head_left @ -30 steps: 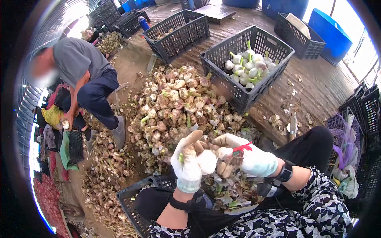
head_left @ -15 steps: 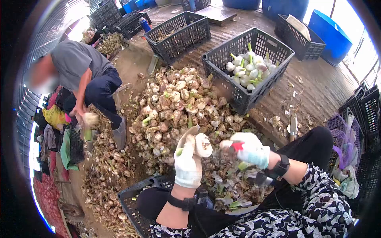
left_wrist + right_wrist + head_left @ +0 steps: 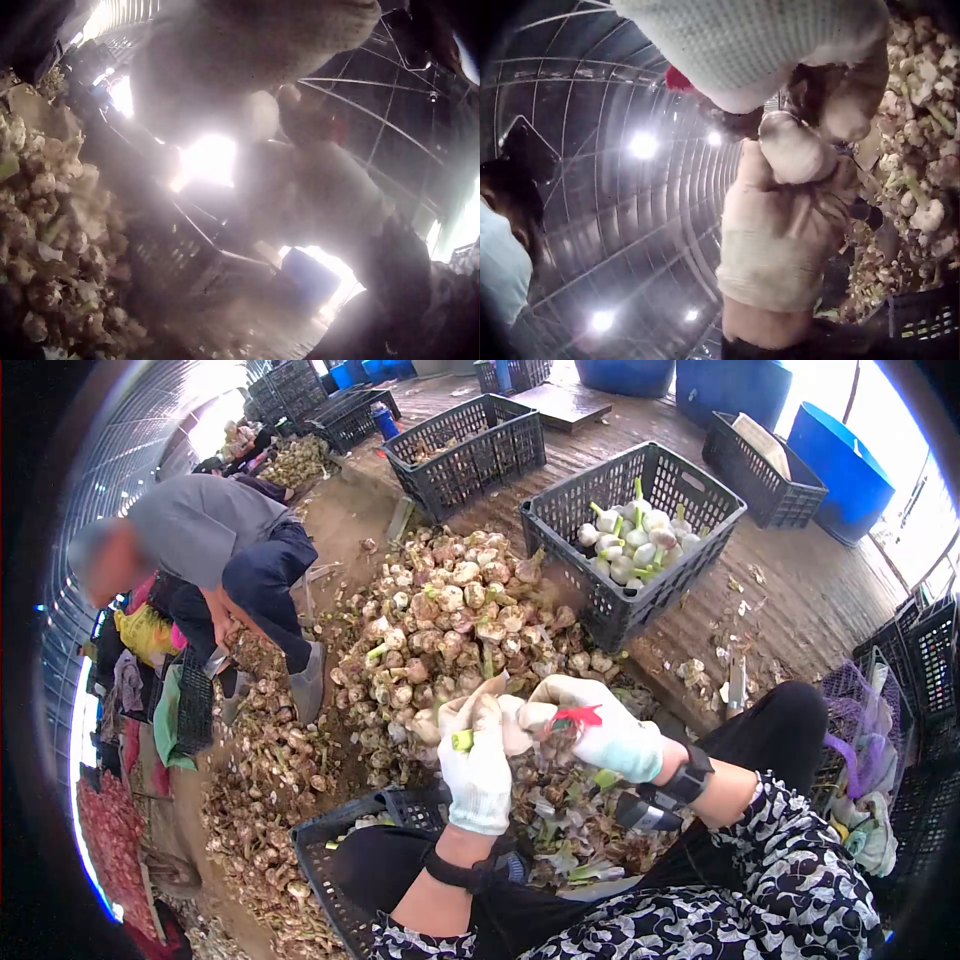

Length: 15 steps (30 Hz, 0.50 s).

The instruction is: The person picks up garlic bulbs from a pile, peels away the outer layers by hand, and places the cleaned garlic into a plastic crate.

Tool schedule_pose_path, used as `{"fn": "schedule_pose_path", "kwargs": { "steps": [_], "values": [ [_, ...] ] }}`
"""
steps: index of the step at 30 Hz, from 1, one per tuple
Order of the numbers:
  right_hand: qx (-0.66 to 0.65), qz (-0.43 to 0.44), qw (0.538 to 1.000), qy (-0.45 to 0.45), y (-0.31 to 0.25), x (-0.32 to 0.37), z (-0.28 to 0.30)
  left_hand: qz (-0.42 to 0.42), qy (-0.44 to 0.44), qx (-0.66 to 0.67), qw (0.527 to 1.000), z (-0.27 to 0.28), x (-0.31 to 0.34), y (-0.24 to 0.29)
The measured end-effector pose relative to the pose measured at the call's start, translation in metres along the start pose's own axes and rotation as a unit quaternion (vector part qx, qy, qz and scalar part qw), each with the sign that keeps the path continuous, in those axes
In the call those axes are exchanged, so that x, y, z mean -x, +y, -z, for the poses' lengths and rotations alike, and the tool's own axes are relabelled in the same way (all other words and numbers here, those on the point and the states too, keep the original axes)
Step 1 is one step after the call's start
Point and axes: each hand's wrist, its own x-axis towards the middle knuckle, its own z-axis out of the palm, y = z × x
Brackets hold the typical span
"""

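My gloved left hand (image 3: 476,765) holds a white garlic bulb (image 3: 799,150), with a cut green stem (image 3: 462,740) poking out by the palm. Close against the bulb, my gloved right hand (image 3: 600,732) has its fingers curled round a small tool with a red strip (image 3: 578,716). A thin metal edge (image 3: 774,103) shows between that hand and the bulb in the right wrist view; the tool's exact kind I cannot tell. Both gloves are stained brown at the fingers. Below the hands lie loose skins and leaf scraps (image 3: 560,830).
A large heap of unpeeled garlic (image 3: 450,610) lies ahead. Beyond it a black crate (image 3: 635,610) holds clean white bulbs (image 3: 640,535). Another crate (image 3: 330,860) stands by my left knee. At left, a person in a grey shirt (image 3: 215,525) bends over more garlic.
The right hand first drew away from the bulb to the right, then came back against it. The bulb has turned in the left hand. At left, the other person has bent lower.
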Motion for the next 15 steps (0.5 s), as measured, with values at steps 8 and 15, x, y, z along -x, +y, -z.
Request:
{"fn": "schedule_pose_path", "kwargs": {
  "steps": [8, 15],
  "values": [
    [0.252, 0.227, 0.938, 0.067, -0.007, 0.025, -0.005, -0.028, -0.008, -0.057, 0.998, 0.002, 0.014, 0.002],
    [0.177, 0.188, 0.961, 0.102, -0.004, 0.042, 0.019, -0.003, -0.049, 0.054, 0.997, -0.002, 0.018, 0.016]
  ]
}}
